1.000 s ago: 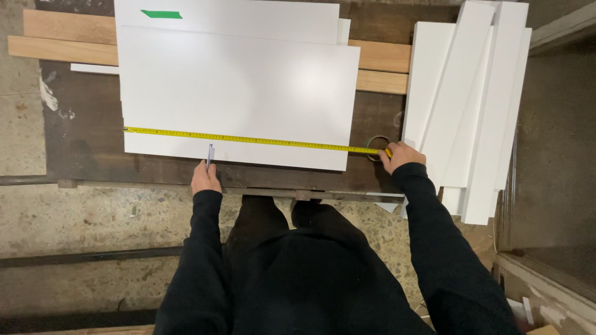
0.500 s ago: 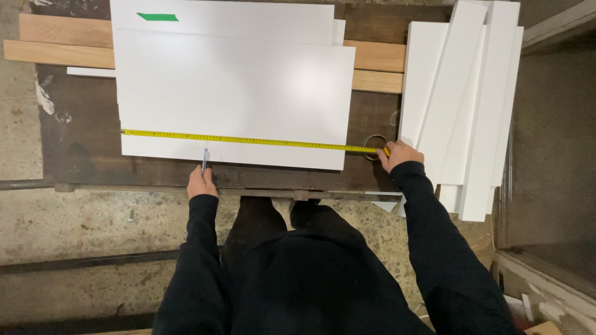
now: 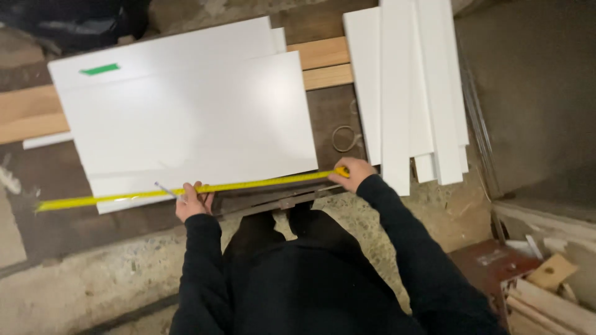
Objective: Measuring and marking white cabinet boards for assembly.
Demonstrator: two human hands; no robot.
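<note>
A yellow steel measuring tape lies stretched along the near edge of a flat white rectangular board; a slim pencil crosses it.

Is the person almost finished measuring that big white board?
Looks mid-measure. Done: the yellow tape measure is pulled out along the near edge of the white board. In hand: the right hand holds the tape's case end at the board's corner, and the left hand holds a pencil at the tape. Left: no pencil mark is visible on the board.

one tape measure, one pencil, two hands (both gripping)
</note>
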